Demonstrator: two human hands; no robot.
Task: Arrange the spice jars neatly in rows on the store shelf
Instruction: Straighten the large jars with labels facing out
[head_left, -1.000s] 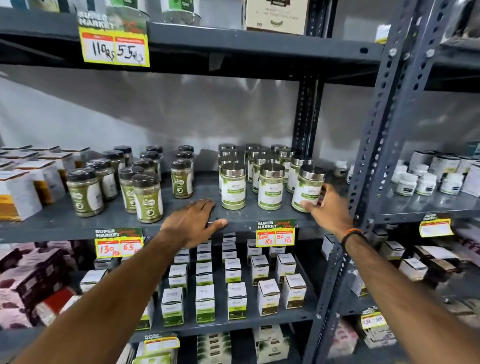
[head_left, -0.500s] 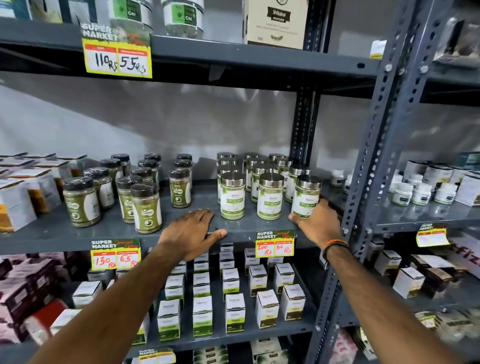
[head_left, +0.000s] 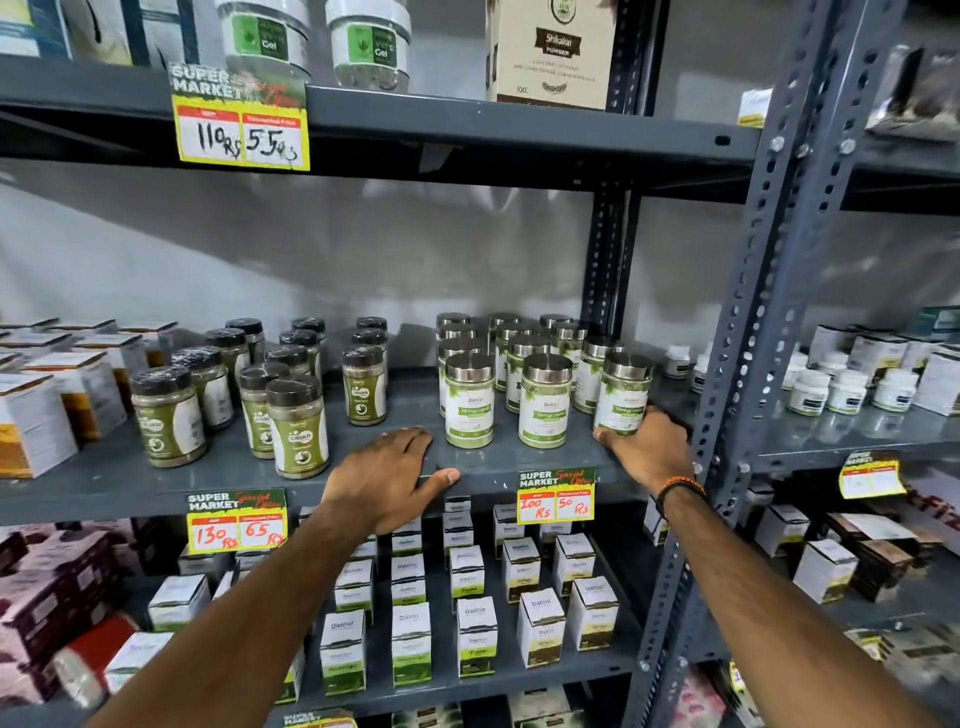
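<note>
Several silver-lidded spice jars with green-and-white labels stand in rows on the grey middle shelf (head_left: 400, 405). The front row holds three: a left jar (head_left: 469, 402), a middle jar (head_left: 544, 402) and a right jar (head_left: 623, 395). My right hand (head_left: 647, 449) grips the base of the right jar, which stands upright on the shelf. My left hand (head_left: 387, 475) lies flat and open on the shelf's front edge, just left of the front row and touching no jar. Several dark-lidded jars (head_left: 298, 428) of olive powder stand in looser rows further left.
A grey perforated upright post (head_left: 748, 364) rises just right of my right hand. White boxes (head_left: 36, 415) fill the shelf's far left. Small white tubs (head_left: 847, 389) sit on the neighbouring shelf. Price tags (head_left: 556, 501) hang from the edge, with small boxes (head_left: 478, 639) below.
My right hand slid from the right jar's side down to its base, and the slightly tilted jar now stands straight. My left hand stayed on the shelf edge.
</note>
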